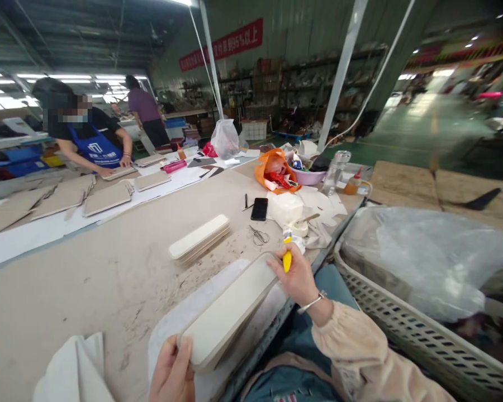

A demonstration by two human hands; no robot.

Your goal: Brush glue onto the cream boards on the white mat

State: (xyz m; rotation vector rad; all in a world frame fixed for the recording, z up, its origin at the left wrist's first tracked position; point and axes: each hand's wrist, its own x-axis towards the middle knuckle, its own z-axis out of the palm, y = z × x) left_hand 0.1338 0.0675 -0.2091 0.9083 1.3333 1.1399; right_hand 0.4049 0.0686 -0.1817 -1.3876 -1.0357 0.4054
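A long pale panel with rounded corners (230, 307) is held slantwise above the front edge of the table. My left hand (174, 368) pinches its near end between thumb and fingers. At the far end, my right hand (297, 276) grips the panel's corner and also keeps a yellow-handled brush (287, 258) in its fingers, bristles pointing away. Under the panel lies a white sheet (167, 329). Beyond it rests a stack of similar long panels (200, 239). Scissors (259, 235) and a black phone (259, 209) lie past my right hand.
Folded white cloth (73, 368) lies at front left. A plastic-covered basket (402, 329) stands to my right. An orange bag (272, 170), a purple basin (310, 177) and a glue bottle (352, 183) sit at the back. A co-worker (92, 134) handles flat panels at left.
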